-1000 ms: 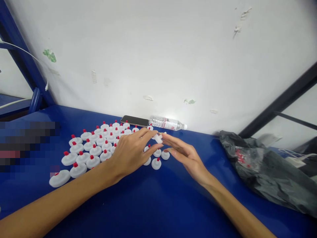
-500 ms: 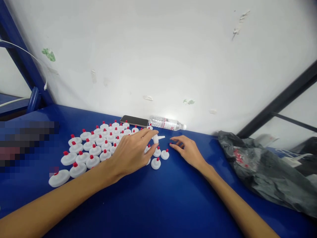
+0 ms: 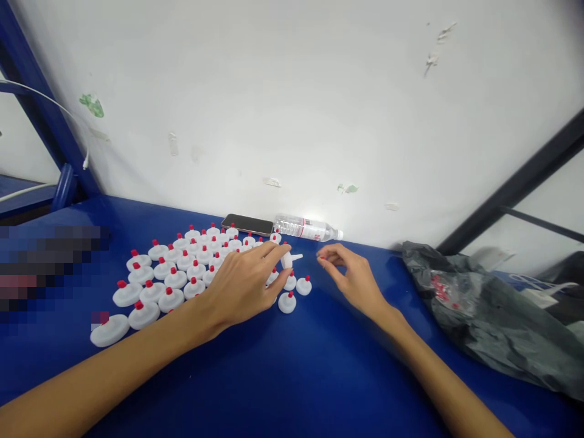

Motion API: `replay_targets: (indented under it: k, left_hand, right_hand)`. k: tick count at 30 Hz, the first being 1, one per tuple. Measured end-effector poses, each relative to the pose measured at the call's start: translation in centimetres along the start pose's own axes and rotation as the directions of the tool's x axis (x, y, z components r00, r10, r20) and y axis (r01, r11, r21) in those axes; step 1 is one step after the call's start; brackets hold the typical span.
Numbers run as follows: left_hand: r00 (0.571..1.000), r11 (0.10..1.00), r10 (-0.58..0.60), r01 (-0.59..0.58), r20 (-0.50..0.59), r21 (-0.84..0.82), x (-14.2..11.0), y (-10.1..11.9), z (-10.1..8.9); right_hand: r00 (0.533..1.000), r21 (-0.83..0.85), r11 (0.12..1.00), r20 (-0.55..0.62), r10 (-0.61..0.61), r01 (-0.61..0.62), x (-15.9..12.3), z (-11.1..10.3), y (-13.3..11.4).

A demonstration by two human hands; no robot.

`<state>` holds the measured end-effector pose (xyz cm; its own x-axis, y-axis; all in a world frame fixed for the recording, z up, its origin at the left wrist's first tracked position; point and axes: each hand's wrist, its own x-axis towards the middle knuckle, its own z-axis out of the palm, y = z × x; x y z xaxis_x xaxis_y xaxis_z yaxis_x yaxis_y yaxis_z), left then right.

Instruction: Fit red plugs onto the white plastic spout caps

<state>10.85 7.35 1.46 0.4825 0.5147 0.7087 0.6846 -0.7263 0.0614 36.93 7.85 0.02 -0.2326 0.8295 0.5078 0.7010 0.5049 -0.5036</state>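
My left hand (image 3: 249,277) pinches a white nozzle cap (image 3: 287,260) between thumb and fingers, its thin bare spout pointing right. Facing it across a small gap, my right hand (image 3: 349,274) is closed in a pinch on a small red tip cap (image 3: 322,258), mostly covered by the fingers. Under and left of my left hand stand many white round caps (image 3: 175,279) with red tips upward; my hand and forearm hide some. A few more, such as one white cap (image 3: 287,303), sit just right of that hand.
A dark phone (image 3: 249,224) and a clear plastic bottle (image 3: 305,227) lie along the white wall. At the right is a dark plastic bag (image 3: 483,328), with a clear bag of red pieces (image 3: 440,289) on it. Blue table surface (image 3: 274,377) extends in front.
My right fingers have closed on the red tip cap and raised it slightly. My left hand keeps the white nozzle cap, its spout tilted a little differently.
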Motion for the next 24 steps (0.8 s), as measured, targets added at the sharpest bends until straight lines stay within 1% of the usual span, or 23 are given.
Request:
replay_targets:
  k: [3,5,7,9,11,13,15,18,21,24]
  left_hand:
    - [1.000,1.000,-0.001,0.001,0.016,0.006,-0.1,-0.1,0.1]
    - [1.000,1.000,0.001,-0.001,0.017,0.007,-0.2,-0.1,0.2]
    - [1.000,1.000,0.006,-0.006,0.009,0.003,-0.3,0.0,0.3]
    - [1.000,1.000,0.024,-0.024,-0.008,-0.009,-0.3,0.2,0.3]
    - [0.999,0.999,0.048,-0.049,-0.023,-0.022,-0.4,0.5,0.2]
    - [0.997,0.997,0.075,-0.076,-0.036,-0.027,-0.4,0.8,0.1]
    - [0.995,0.995,0.092,-0.093,-0.049,-0.019,-0.5,1.1,0.0]
    - [0.992,0.994,0.104,-0.105,-0.072,-0.020,-0.7,1.2,-0.1]
    - [0.985,0.990,0.123,-0.130,-0.123,-0.048,-0.7,1.0,0.0]
    - [0.965,0.979,0.177,-0.193,-0.195,-0.065,-0.6,0.9,0.1]
  right_hand:
    - [1.000,0.112,0.994,-0.010,0.007,-0.006,-0.1,0.1,-1.6]
    - [0.999,0.221,0.974,0.003,0.044,-0.043,-0.3,0.3,-2.5]
    - [0.993,0.377,0.920,0.010,0.114,-0.110,-0.4,0.6,-3.2]
    - [0.982,0.517,0.838,0.023,0.190,-0.174,-0.5,0.9,-3.9]
    - [0.971,0.602,0.771,0.030,0.238,-0.208,-0.5,1.1,-4.4]
    - [0.964,0.631,0.741,0.041,0.264,-0.230,-0.5,1.1,-4.9]
    - [0.958,0.637,0.728,0.058,0.281,-0.252,-0.6,1.1,-5.3]
    - [0.949,0.665,0.694,0.074,0.307,-0.277,-0.7,1.3,-5.4]
    - [0.939,0.721,0.626,0.104,0.328,-0.298,-0.9,1.6,-5.2]
    - [0.937,0.762,0.572,0.132,0.322,-0.304,-1.2,2.0,-5.0]
